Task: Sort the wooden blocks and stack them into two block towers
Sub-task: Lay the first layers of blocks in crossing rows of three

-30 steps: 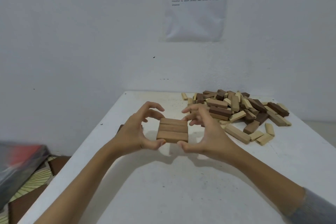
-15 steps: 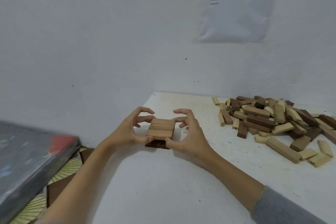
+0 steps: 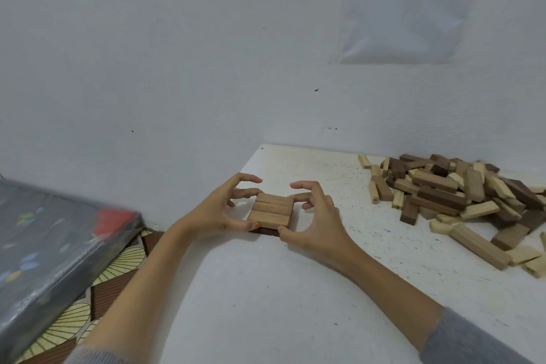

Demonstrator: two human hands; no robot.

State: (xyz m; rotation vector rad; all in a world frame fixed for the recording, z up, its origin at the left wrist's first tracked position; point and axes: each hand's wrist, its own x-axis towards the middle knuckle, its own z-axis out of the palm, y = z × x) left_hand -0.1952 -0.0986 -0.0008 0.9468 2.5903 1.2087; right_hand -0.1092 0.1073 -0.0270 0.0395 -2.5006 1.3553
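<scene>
Wall sheet [image 3: 407, 6]: "5 Ambil blok", "simpanan".

blocks [image 3: 272, 210]: matt wood | table [image 3: 295, 304]: matt white, speckled | wall sheet [image 3: 407, 9]: paper

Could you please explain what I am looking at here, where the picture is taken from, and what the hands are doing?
There is no machine here: a person works with two bare hands, and the picture comes from a wide-angle camera worn on the head, looking forward and down.

The left hand and the right hand are cupped around a layer of three blocks lying side by side. Thumbs and fingertips press its edges. Under it a dark layer shows, resting on the white table near its left edge, so this looks like the start of one tower.

To the right lies a loose pile of light, medium and dark wooden blocks, not yet sorted. A printed sheet hangs on the wall behind. At the left, off the table, is a blurred grey object I cannot identify.
</scene>
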